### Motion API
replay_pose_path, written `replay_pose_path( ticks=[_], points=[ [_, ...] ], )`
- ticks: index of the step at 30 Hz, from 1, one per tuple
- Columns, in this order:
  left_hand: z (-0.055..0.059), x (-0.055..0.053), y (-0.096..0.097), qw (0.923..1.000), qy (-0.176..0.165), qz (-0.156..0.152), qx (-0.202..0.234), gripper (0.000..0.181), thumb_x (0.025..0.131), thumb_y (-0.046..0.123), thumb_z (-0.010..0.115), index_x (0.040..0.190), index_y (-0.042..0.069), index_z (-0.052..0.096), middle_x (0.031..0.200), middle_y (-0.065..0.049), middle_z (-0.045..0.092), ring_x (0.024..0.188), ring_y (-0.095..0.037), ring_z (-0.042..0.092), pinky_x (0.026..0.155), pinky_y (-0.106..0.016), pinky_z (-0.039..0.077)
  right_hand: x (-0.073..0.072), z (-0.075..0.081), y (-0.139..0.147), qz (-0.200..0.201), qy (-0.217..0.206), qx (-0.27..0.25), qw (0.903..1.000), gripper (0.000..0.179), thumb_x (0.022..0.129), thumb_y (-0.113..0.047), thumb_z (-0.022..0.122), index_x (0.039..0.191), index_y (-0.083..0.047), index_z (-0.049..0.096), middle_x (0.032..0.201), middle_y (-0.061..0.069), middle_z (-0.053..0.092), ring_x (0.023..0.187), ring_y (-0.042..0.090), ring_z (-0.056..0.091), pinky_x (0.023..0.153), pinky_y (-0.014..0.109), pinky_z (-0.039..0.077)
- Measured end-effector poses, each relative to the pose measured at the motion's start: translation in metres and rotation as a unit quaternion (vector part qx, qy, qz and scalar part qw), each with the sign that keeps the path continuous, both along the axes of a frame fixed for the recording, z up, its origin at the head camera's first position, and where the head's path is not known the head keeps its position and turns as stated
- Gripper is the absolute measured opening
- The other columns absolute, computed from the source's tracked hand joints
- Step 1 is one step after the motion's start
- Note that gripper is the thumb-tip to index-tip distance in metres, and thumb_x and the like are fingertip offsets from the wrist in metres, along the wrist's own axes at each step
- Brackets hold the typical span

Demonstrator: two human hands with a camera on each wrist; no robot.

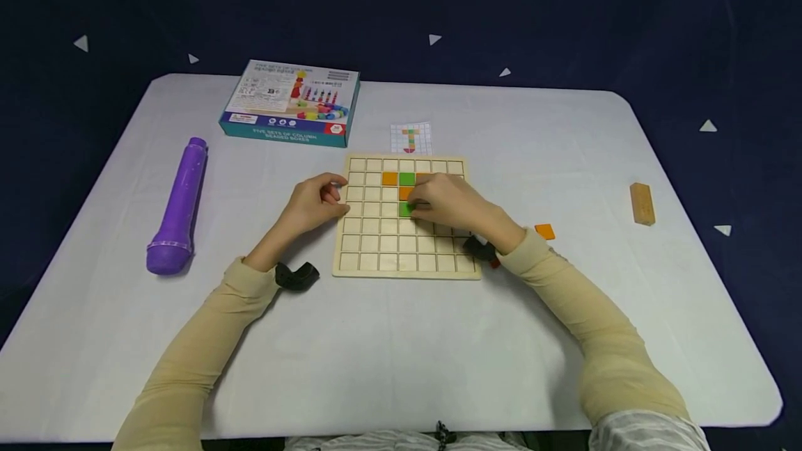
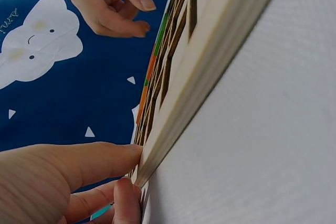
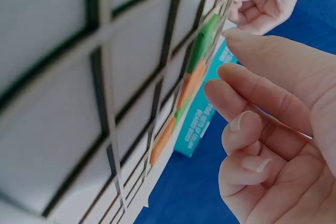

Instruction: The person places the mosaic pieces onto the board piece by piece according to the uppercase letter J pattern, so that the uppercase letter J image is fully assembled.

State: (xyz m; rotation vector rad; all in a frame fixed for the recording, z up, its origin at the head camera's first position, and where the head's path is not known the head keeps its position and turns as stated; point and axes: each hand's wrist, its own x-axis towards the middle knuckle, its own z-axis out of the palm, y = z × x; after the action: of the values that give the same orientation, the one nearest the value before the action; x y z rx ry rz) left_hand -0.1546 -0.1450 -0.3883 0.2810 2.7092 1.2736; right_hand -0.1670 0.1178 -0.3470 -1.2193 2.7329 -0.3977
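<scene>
A pale wooden grid board (image 1: 370, 243) lies flat on the table. In its upper middle sit several square tiles: an orange tile (image 1: 390, 179), a green tile (image 1: 407, 179) and others beside and below them. My left hand (image 1: 310, 202) touches the board's left edge with thumb and forefinger spread along it. Over the lower green tile (image 1: 405, 210), my right hand (image 1: 456, 202) hovers with loosely bent fingers. The right wrist view shows nothing between that thumb and forefinger. Part of the tile row is hidden behind the right hand.
A small pattern card (image 1: 401, 139) lies beyond the board. Right of the board are a loose orange tile (image 1: 544, 232) and a red piece (image 1: 494, 263) partly under the wrist. A boxed set (image 1: 291, 99), a purple microphone-shaped toy (image 1: 178, 211) and a wooden block (image 1: 642, 203) lie farther out.
</scene>
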Motion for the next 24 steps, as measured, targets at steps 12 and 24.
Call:
replay_pose_path(
  ticks=[12,24],
  points=[
    [0.0,0.001,0.001,1.0,0.001,0.002,-0.004,0.042,0.078,0.006,0.071,0.117,-0.002,0.058,0.086,-0.015,0.058,0.073,-0.019,0.05,0.066,-0.025,0.04,0.006,0.005,0.029,-0.013,0.028,-0.034,0.9989,0.013,0.083,-0.011,0.069,0.094,-0.007,0.074,0.093,0.005,0.071,0.086,0.018,0.067,0.077,0.033,0.053],
    [0.003,0.002,0.001,1.0,-0.001,0.0,-0.006,0.042,0.078,0.007,0.07,0.118,-0.002,0.058,0.087,-0.015,0.058,0.072,-0.018,0.05,0.065,-0.025,0.04,0.018,0.009,0.068,-0.05,0.05,-0.057,0.9959,0.017,0.08,-0.009,0.071,0.096,-0.003,0.072,0.096,0.008,0.071,0.091,0.022,0.067,0.078,0.037,0.053]
  ],
)
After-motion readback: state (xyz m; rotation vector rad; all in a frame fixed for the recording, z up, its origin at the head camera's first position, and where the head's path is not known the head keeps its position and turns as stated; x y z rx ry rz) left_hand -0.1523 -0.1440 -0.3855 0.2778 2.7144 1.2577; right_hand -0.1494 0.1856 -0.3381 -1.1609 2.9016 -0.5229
